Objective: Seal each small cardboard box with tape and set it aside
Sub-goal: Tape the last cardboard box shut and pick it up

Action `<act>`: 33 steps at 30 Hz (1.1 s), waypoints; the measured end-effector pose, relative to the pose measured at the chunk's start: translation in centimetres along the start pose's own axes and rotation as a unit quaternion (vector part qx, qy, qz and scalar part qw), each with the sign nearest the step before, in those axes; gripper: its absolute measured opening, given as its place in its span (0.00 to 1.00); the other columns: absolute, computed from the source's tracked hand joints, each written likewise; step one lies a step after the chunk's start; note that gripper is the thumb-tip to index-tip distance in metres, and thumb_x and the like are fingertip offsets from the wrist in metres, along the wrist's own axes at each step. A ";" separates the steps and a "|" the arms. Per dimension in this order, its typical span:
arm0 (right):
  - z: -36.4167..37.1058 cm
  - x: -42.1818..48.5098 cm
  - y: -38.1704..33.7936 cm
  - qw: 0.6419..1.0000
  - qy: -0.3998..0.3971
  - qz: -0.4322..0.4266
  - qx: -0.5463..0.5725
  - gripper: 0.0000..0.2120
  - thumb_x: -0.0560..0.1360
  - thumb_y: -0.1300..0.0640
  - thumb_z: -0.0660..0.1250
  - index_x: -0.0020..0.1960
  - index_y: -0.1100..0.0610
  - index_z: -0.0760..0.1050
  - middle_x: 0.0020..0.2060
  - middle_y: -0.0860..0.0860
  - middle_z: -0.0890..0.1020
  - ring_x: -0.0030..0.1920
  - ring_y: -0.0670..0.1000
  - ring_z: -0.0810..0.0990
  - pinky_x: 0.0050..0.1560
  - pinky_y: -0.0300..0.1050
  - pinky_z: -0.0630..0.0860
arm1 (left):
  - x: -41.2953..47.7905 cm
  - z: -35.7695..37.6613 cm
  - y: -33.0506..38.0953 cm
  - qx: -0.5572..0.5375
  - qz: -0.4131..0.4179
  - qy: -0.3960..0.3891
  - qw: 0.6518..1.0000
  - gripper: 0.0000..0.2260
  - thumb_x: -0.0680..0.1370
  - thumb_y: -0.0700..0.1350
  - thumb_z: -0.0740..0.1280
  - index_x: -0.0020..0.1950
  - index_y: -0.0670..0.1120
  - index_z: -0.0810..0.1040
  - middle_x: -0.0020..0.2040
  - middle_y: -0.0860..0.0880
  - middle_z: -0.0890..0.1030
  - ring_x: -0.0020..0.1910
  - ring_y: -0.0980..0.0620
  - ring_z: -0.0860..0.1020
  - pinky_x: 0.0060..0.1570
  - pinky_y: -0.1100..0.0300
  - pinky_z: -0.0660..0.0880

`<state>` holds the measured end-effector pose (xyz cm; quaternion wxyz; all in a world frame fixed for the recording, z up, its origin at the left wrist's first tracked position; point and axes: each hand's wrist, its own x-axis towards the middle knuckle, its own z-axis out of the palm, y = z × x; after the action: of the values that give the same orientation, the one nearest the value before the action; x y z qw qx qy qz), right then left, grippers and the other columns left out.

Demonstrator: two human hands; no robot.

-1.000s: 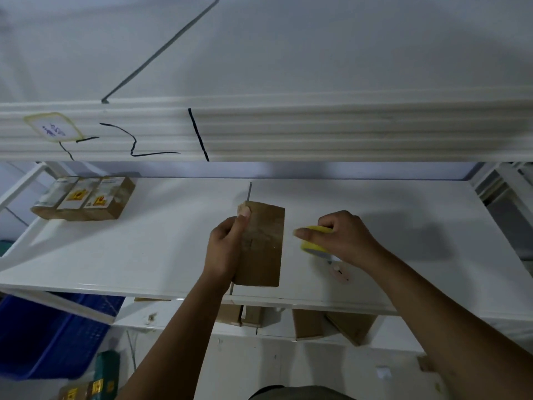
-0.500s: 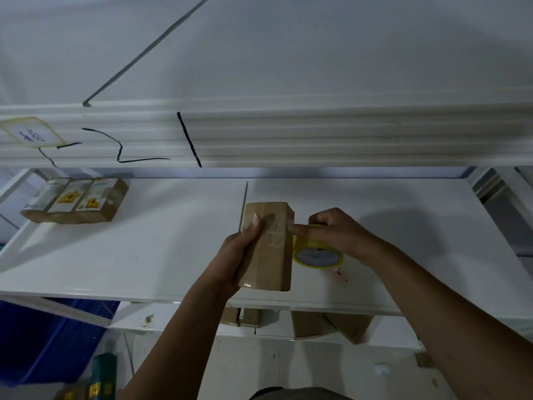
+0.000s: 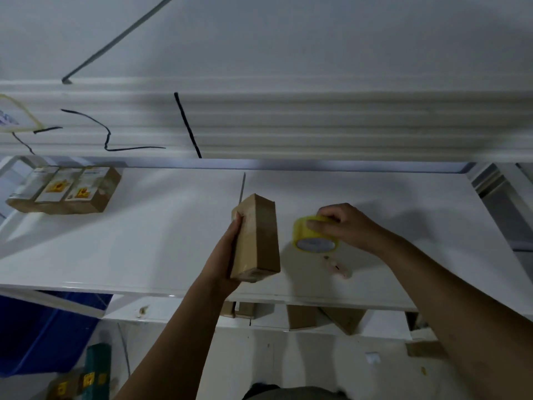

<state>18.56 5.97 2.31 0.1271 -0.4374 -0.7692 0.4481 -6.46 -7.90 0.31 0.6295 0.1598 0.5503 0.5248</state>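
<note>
We hold the cardboard box (image 3: pixel 258 235) in our left hand (image 3: pixel 227 264), gripping it from the left with the thumb up against its left edge. It sits tilted above the middle of the white shelf (image 3: pixel 144 241), its long side running away from us. It seems lifted off the surface, though we cannot be sure of the far end. Our right hand (image 3: pixel 346 226) clasps the yellow tape roll (image 3: pixel 313 236) just to the right of the box and apart from it, and we cannot tell whether a strip joins the two. The top face looks glossy, so we judge the seam is probably taped and the job now is to finish it cleanly. We should keep the box steady with a firm left grip, pull the tape taut in line with the seam and wrap it a little way over the end. Then we press it flat from the middle outward so no wrinkle or loose corner lifts. A small pinkish tool (image 3: pixel 337 267), perhaps a cutter, lies on the shelf just below the roll, within reach if the tape will not tear by hand. We count one box in hand, one roll, one small tool and three labelled boxes (image 3: pixel 66 189) lying side by side at the far left of the shelf. At least four brown boxes (image 3: pixel 300 316) sit partly hidden on the level beneath, and one blue bin (image 3: pixel 49 333) stands at the lower left.
</note>
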 end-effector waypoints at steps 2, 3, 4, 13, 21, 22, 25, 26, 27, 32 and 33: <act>-0.8 0.6 1.0 0.997 0.015 -0.006 -0.072 0.13 0.76 0.44 0.75 0.41 0.53 0.81 0.34 0.46 0.79 0.37 0.48 0.78 0.42 0.48 0.70 | 1.5 -0.2 0.4 0.075 -0.005 0.044 0.996 0.28 0.79 0.66 0.66 0.69 0.46 0.79 0.58 0.41 0.86 0.55 0.40 0.86 0.56 0.43 0.83; -0.9 1.0 1.5 0.991 0.032 0.000 -0.133 0.11 0.75 0.43 0.75 0.42 0.49 0.82 0.36 0.44 0.81 0.40 0.48 0.80 0.45 0.48 0.72 | 2.2 0.1 0.4 0.110 -0.005 0.065 0.992 0.28 0.78 0.66 0.68 0.67 0.45 0.79 0.58 0.41 0.86 0.56 0.40 0.85 0.57 0.42 0.83; -0.7 1.3 2.1 0.979 0.054 0.014 -0.197 0.12 0.74 0.41 0.75 0.39 0.46 0.80 0.36 0.44 0.80 0.41 0.49 0.80 0.47 0.50 0.72 | 2.8 0.7 0.3 0.135 0.002 0.079 0.988 0.27 0.78 0.65 0.69 0.64 0.44 0.80 0.57 0.41 0.86 0.55 0.41 0.85 0.55 0.44 0.83; 3.9 2.3 6.2 0.925 0.090 0.069 -0.362 0.10 0.73 0.43 0.75 0.50 0.48 0.84 0.52 0.53 0.83 0.61 0.59 0.78 0.56 0.51 0.70 | 8.3 1.7 -4.0 0.295 0.100 0.149 0.938 0.38 0.70 0.81 0.60 0.61 0.51 0.82 0.55 0.47 0.85 0.56 0.43 0.83 0.59 0.39 0.81; 5.2 -2.2 8.0 0.921 0.318 0.043 -0.221 0.18 0.66 0.46 0.79 0.48 0.53 0.76 0.47 0.52 0.77 0.50 0.59 0.77 0.49 0.54 0.76 | 9.0 1.8 -4.0 0.316 0.097 0.149 0.932 0.38 0.69 0.79 0.62 0.53 0.46 0.83 0.48 0.46 0.86 0.48 0.45 0.84 0.55 0.42 0.83; 5.4 -2.8 8.1 0.925 0.308 0.093 -0.203 0.20 0.67 0.43 0.79 0.47 0.52 0.74 0.46 0.52 0.76 0.48 0.59 0.77 0.47 0.53 0.76 | 9.1 1.7 -4.1 0.326 0.099 0.155 0.927 0.39 0.68 0.80 0.61 0.52 0.46 0.83 0.47 0.46 0.85 0.48 0.45 0.84 0.54 0.42 0.83; 6.7 -4.2 8.8 0.933 0.195 0.190 -0.235 0.23 0.72 0.32 0.70 0.43 0.51 0.69 0.43 0.51 0.75 0.47 0.59 0.78 0.48 0.53 0.77 | 9.4 1.4 -4.4 0.318 0.111 0.162 0.928 0.38 0.68 0.81 0.60 0.49 0.46 0.83 0.45 0.46 0.86 0.46 0.45 0.85 0.53 0.42 0.83; 7.2 -4.6 9.1 0.931 0.180 0.177 -0.261 0.22 0.72 0.32 0.67 0.42 0.52 0.69 0.42 0.51 0.74 0.47 0.61 0.79 0.47 0.53 0.77 | 9.3 1.4 -4.4 0.314 0.113 0.164 0.928 0.37 0.68 0.81 0.61 0.47 0.47 0.83 0.45 0.46 0.86 0.45 0.46 0.85 0.52 0.42 0.83; 7.7 -4.8 9.3 0.931 0.182 0.154 -0.275 0.22 0.72 0.34 0.64 0.42 0.53 0.70 0.41 0.53 0.74 0.46 0.62 0.79 0.44 0.53 0.76 | 9.3 1.4 -4.5 0.310 0.114 0.166 0.929 0.36 0.69 0.80 0.62 0.46 0.48 0.84 0.44 0.47 0.86 0.45 0.46 0.85 0.52 0.42 0.84; 8.4 -4.1 7.1 0.965 0.148 0.121 -0.178 0.16 0.79 0.42 0.66 0.50 0.54 0.68 0.44 0.56 0.82 0.48 0.64 0.81 0.43 0.54 0.76 | 8.7 1.7 -4.3 0.308 0.109 0.168 0.930 0.33 0.69 0.79 0.63 0.47 0.50 0.84 0.45 0.48 0.87 0.45 0.47 0.86 0.51 0.43 0.84; 8.3 -3.5 6.1 0.970 0.155 0.109 -0.150 0.15 0.80 0.42 0.67 0.50 0.52 0.67 0.41 0.54 0.82 0.46 0.62 0.82 0.41 0.53 0.76 | 8.8 1.7 -4.4 0.311 0.110 0.167 0.929 0.34 0.69 0.80 0.62 0.47 0.50 0.84 0.45 0.48 0.87 0.45 0.47 0.86 0.51 0.43 0.84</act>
<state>19.08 -0.26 -6.58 0.1279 -0.5972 -0.7461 0.2652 -4.25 -1.64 -7.14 0.3853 0.3171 0.7620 0.4127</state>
